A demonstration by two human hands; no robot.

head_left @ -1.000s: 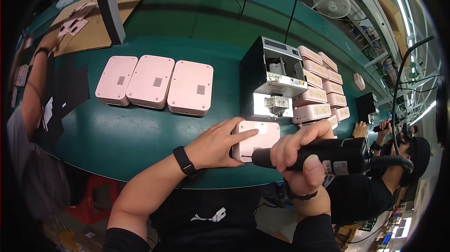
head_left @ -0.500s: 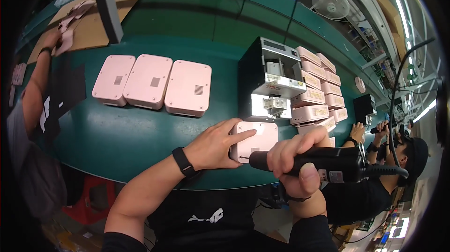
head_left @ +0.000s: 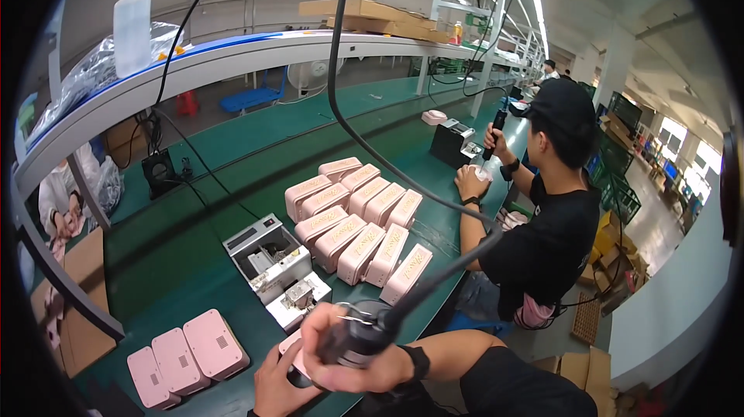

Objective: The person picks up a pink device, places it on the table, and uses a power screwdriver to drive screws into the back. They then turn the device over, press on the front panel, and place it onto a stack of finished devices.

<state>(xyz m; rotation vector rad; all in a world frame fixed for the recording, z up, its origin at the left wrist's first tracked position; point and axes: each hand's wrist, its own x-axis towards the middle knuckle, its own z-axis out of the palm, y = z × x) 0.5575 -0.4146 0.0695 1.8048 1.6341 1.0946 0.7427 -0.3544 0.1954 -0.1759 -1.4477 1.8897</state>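
My right hand (head_left: 353,359) is closed around a black electric screwdriver (head_left: 358,330), held upright with its thick black cable (head_left: 434,270) rising away to the upper right. Just beneath the tool lies a small pink plastic case (head_left: 289,346) at the near edge of the green bench (head_left: 232,153). My left hand (head_left: 273,383) grips that case from the near left side. Most of the case is hidden by the two hands and the tool.
A grey-and-black screw feeder box (head_left: 267,258) stands just beyond my hands. Several pink cases (head_left: 356,219) lie in rows past it, and three more pink cases (head_left: 186,355) at lower left. A co-worker in black (head_left: 546,215) works to the right. A shelf with a white bottle (head_left: 132,18) runs overhead.
The view has swung up and to the right, down the line of benches. Both hands now sit at the bottom edge, with the screwdriver turned from lying sideways to standing upright over the case.
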